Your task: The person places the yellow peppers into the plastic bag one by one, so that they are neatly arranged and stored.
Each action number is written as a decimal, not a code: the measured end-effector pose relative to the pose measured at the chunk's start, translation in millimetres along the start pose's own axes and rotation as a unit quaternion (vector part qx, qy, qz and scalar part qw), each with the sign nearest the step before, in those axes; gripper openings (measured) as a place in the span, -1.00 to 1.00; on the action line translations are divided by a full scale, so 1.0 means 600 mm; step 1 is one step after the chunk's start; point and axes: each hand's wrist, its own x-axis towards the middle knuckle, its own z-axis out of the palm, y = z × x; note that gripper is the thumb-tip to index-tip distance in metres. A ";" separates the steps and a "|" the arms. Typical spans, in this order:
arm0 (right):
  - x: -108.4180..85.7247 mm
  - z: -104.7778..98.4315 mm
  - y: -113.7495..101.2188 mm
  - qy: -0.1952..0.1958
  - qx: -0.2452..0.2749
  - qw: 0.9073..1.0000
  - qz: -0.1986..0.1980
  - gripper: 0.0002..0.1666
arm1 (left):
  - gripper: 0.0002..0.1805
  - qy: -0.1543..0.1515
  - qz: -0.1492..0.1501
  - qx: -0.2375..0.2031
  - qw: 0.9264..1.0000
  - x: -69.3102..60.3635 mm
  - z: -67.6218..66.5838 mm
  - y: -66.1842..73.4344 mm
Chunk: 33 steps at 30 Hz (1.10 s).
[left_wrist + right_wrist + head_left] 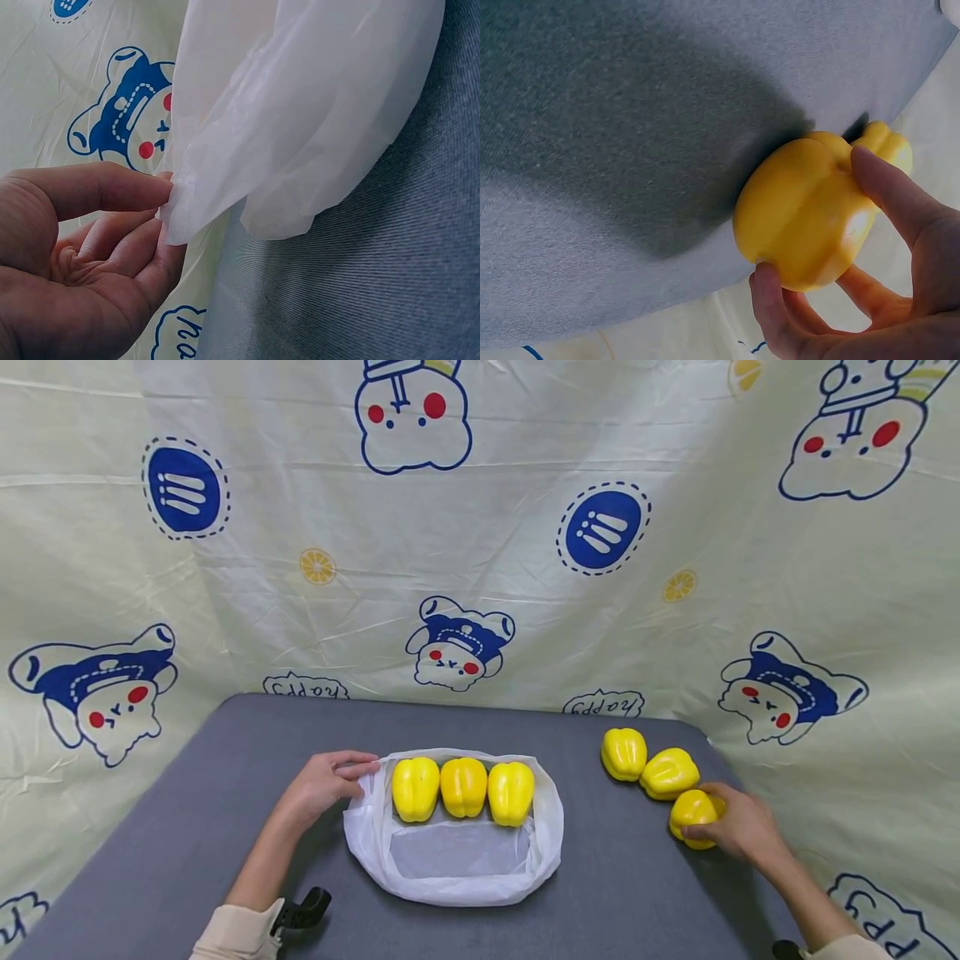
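Observation:
A white bag [453,892] lies on the grey table, its mouth spread wide, with three yellow bell peppers [463,787] in a row inside at the far side. My left hand [318,789] pinches the bag's left edge; in the left wrist view the left hand [97,247] holds a corner of the thin white bag [300,112] between thumb and finger. At the right, my right hand [738,822] grips the nearest yellow pepper [692,817]. The right wrist view shows the right hand [877,277] with thumb and fingers round this pepper [802,210], which rests at the table.
Two more yellow peppers, one at the back [624,754] and one in the middle [670,774], lie in a diagonal line beyond my right hand. A patterned cloth [510,568] hangs behind the grey table [600,893] and along its sides.

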 end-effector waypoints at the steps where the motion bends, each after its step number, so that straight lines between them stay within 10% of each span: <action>1: 0.000 0.000 -0.002 0.000 0.000 1.000 -0.001 0.08 | -0.43 0.000 0.000 0.001 1.000 0.000 0.000 0.000; 33: -0.002 -0.020 -0.147 0.031 0.026 0.995 -0.087 -0.04 | -0.44 0.001 0.007 -0.002 1.000 0.002 0.000 -0.002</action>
